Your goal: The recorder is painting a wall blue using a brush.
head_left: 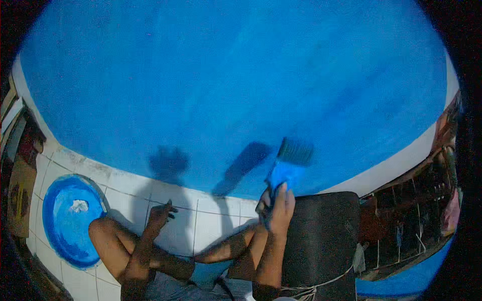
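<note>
My right hand (278, 210) grips the handle of a wide flat paintbrush (288, 173) coated in blue paint, its dark bristles pointing up towards the blue-painted wall (226, 94). A shadow of the brush falls on the wall to its left; whether the bristles touch the paint I cannot tell. My left hand (161, 218) hangs empty above my bent legs, fingers a little apart. Left of my knee, a round basin (71, 233) smeared with blue paint stands on the white tiles (214, 210). A small crumpled white piece (80, 205) lies inside it.
A dark upright panel with rounded corners (320, 233) stands close by my right arm, a pale cord (324, 282) around its lower part. Dim racks with hanging items (399, 225) fill the far right. A brown box or board (22, 195) stands at the left edge.
</note>
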A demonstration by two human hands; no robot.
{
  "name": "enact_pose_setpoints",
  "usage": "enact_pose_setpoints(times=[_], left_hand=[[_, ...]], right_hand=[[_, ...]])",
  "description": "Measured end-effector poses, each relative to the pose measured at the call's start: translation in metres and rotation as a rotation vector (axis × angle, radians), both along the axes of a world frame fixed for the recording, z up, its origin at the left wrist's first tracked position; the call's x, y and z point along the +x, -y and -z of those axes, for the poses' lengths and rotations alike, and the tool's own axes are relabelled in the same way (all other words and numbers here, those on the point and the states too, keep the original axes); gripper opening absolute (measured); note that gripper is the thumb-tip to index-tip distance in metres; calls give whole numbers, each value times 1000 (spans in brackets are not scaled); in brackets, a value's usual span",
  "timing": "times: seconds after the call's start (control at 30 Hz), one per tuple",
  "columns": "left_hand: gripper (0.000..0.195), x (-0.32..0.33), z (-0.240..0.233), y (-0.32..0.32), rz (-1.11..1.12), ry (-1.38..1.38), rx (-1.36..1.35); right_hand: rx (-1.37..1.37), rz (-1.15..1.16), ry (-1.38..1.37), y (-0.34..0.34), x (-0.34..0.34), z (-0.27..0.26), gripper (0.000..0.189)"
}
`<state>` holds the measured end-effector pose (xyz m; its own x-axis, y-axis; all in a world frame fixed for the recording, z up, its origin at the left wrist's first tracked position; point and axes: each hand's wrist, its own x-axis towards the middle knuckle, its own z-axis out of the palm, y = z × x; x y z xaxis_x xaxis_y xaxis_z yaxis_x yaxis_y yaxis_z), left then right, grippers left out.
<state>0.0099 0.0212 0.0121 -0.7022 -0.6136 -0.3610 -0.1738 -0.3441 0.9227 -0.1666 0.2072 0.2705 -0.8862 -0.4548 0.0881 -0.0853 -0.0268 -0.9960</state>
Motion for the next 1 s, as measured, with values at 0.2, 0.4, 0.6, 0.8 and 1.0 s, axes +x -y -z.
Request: enact_pose_setpoints(times=[0.2, 0.4, 0.6, 0.8, 1.0], left_hand=[[38, -3, 31, -4, 121, -49, -67], [34, -11, 54, -7, 269, -153, -228], [48, -9, -13, 2, 236, -57, 80], [49, -21, -8, -5, 211, -11, 140], [44, 1, -18, 0, 181, 58, 108]], right_hand=[[132, 2, 235, 17, -16, 86, 50], [412, -29, 696, -28, 13, 203, 42], [408, 41, 545, -36, 32, 138, 36], [267, -66, 756, -45, -7, 153, 35], [70, 45, 451, -12, 15, 72, 26]])
